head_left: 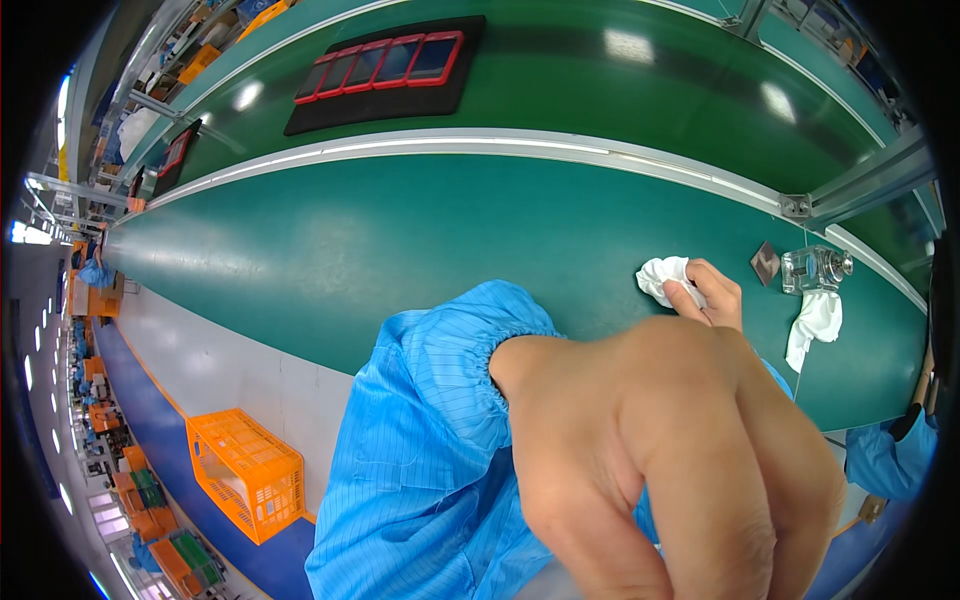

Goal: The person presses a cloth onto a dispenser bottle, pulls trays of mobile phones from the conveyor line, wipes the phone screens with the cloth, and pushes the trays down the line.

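Observation:
My left hand (680,450) is raised very close to the camera, its blue sleeve (430,400) gathered at the wrist. Its fingers bend together and down; the tips are cut off, so anything between them is hidden. Beyond it, over the green tabletop (400,240), my right hand (715,295) pinches a crumpled white cloth (664,278). Right of that hand are a small dark square piece (765,263) and a clear glass bottle (808,270) with a metal top. A second white cloth (815,325) lies just in front of the bottle.
Past a metal rail (500,143), a black mat (400,103) bears several red-framed dark panels (385,65) on a green surface. A metal post (870,190) rises at right. An orange crate (245,475) stands on the floor at left. Another person's blue sleeve (890,460) shows at far right.

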Available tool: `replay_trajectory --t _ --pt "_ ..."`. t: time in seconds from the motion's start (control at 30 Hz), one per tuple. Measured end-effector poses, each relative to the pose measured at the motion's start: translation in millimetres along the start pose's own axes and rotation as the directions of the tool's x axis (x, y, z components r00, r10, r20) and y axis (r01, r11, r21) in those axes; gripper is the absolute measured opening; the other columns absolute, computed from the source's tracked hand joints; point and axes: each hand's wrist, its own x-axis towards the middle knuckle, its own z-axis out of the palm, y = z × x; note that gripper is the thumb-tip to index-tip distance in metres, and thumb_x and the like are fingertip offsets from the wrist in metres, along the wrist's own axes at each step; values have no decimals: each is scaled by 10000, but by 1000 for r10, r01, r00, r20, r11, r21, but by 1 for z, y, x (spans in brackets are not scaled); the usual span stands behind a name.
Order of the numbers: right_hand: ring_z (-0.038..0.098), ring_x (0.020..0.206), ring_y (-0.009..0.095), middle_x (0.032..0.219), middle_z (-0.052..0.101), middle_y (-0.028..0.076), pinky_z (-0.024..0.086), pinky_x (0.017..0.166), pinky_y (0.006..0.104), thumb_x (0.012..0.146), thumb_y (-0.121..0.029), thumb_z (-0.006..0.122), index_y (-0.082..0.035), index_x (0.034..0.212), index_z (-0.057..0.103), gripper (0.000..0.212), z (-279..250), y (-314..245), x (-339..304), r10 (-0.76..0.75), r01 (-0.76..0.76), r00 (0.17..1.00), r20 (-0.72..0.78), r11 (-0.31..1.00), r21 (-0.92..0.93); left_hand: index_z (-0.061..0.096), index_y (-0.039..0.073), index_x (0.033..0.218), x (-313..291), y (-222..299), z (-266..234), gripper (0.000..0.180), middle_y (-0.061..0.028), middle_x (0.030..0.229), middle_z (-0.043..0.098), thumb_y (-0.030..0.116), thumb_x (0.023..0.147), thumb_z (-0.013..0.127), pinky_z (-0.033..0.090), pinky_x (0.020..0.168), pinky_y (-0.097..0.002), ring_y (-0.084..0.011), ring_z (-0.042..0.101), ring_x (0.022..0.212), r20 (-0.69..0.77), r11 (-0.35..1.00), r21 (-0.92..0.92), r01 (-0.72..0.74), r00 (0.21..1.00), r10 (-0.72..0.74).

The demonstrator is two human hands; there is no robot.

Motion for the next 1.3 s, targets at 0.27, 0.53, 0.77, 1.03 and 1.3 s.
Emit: replay_trajectory --t 0.27,0.53,0.77,1.03,1.3 --pt "563 637 239 776 590 144 442 575 313 829 -56 709 43 861 593 155 1 -2 -1 -24 24 1000 -12 1000 4 680 32 877 -2 3 3 198 -118 878 667 229 890 670 484 569 -260 -194 629 779 7 999 -49 -12 1000 13" --pt "600 665 301 785 601 165 468 586 357 824 -64 709 39 854 606 149 -1 0 -2 -59 59 996 -61 998 3 683 29 864 3 12 -11 184 -115 866 668 211 887 679 483 563 -257 -193 628 779 87 981 -184 -61 993 78" --pt "614 709 383 786 606 191 472 590 422 897 -201 649 -7 858 579 210 9 4 10 -42 50 993 -107 997 64 620 36 675 41 -25 -9 180 -117 735 641 84 834 689 450 515 -257 -199 610 612 345 934 -342 -102 911 226" --pt "618 714 389 802 625 193 475 618 453 928 -241 594 -9 942 549 237 7 11 -5 -60 69 994 -93 993 94 542 15 704 23 -21 22 217 -151 701 564 58 897 453 482 535 -395 -263 577 587 504 886 -464 1 823 264" --pt "617 717 376 789 622 191 471 623 442 926 -261 593 -4 924 571 258 6 5 -2 -49 57 995 -87 994 94 535 67 655 3 -15 39 222 -87 602 444 -14 829 425 213 385 -355 -209 395 446 470 885 -452 -114 812 345"
